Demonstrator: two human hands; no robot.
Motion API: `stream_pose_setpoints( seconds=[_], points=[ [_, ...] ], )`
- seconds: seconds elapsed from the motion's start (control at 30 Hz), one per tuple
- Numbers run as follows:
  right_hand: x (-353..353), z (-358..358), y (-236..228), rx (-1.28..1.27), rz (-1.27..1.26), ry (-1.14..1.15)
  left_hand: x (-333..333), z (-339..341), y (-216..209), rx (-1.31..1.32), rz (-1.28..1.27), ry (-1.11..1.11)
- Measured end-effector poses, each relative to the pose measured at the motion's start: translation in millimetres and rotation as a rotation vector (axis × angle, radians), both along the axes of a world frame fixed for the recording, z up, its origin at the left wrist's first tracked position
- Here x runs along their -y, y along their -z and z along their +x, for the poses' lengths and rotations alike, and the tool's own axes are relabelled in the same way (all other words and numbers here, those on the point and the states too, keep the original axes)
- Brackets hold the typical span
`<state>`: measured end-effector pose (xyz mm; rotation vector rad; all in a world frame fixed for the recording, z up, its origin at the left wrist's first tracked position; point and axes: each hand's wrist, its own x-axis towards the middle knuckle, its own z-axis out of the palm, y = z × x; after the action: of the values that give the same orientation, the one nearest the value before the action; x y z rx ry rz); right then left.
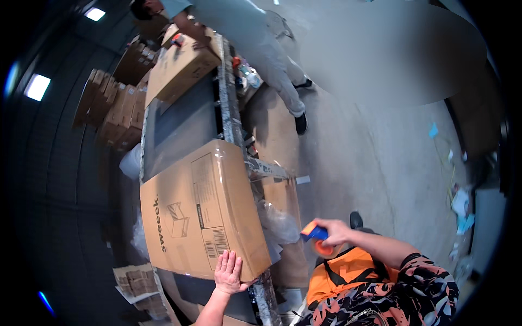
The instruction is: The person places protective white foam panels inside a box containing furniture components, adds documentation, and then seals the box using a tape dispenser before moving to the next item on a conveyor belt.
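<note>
Lying on one long dark-topped table, two cardboard boxes can be plainly counted: one near box, in front of the person, and one far box, over which one co-worker is leaning. One tape dispenser, blue and orange, is in the right hand, whose fingers are closed around it, in the air to the right of the near box and apart from it. The right elbow is bent. The left hand rests flat, palm down, on the near box at its near right corner; its fingers are straight and grasp nothing.
</note>
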<state>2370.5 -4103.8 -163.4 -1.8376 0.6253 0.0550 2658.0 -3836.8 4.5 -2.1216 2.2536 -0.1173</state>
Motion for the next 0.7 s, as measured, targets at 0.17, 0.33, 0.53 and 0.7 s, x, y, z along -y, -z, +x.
stream_pose_setpoints(
  seconds=[0.17, 0.33, 0.53, 0.7],
  points=[
    [104.4, 19.5, -44.8, -0.063, 0.087, 0.146, -0.6, 5.9, 3.0, -0.008, 0.038, -0.02],
    [145.1, 90.6, -72.9, 0.199, 0.392, 0.267, -0.1, -9.0, -3.6, -0.085, 0.026, -0.137],
    [203.9, 165.3, -88.5, 0.376, 0.654, 0.217, 3.8, -1.9, 7.1, -0.168, 0.038, -0.166],
    [279.3, 208.7, -92.1, 0.345, 0.646, 0.124, 20.2, -11.4, -19.3, -0.233, 0.142, -0.258]
  ],
)
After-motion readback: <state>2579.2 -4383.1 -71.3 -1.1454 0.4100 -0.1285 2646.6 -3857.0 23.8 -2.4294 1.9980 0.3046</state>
